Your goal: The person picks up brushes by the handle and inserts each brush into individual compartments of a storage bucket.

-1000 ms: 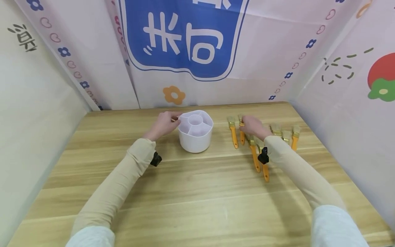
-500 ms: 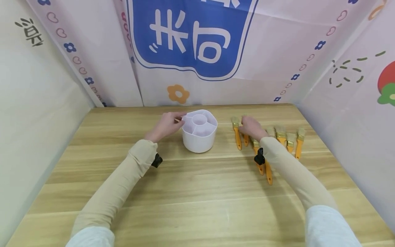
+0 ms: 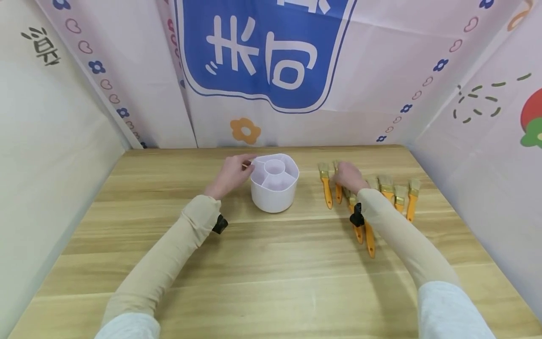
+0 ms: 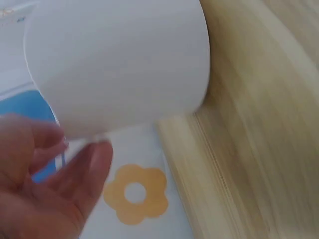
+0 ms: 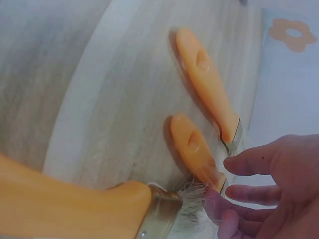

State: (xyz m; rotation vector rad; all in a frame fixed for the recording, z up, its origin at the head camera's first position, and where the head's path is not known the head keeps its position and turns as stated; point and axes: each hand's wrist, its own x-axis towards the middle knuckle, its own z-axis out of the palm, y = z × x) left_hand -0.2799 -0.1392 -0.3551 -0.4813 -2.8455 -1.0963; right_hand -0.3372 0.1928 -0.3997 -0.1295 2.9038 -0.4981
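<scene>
A white round organizer (image 3: 274,197) with several compartments stands on the table. My left hand (image 3: 231,173) is at its upper left rim and holds it there, thumb against the outer wall; the left wrist view shows the organizer's side (image 4: 124,64) with the left thumb (image 4: 97,162) close below. Over to the right, my right hand (image 3: 349,177) pinches a paintbrush (image 3: 338,194) with an orange handle, which lies flat on the tabletop. In the right wrist view the thumb and fingers flank that paintbrush (image 5: 194,149) near its metal ferrule; its bristles are mostly hidden.
Another paintbrush (image 3: 326,188) lies just left of the right hand. Several more lie under and beyond the right forearm, among them a paintbrush (image 3: 412,200) at the far right. A printed cloth wall (image 3: 360,94) rises along the back edge of the wooden table (image 3: 271,282).
The head view has shifted slightly. My left hand stays at the organizer's rim. My right hand makes small movements over the same paintbrush, which keeps its place on the table.
</scene>
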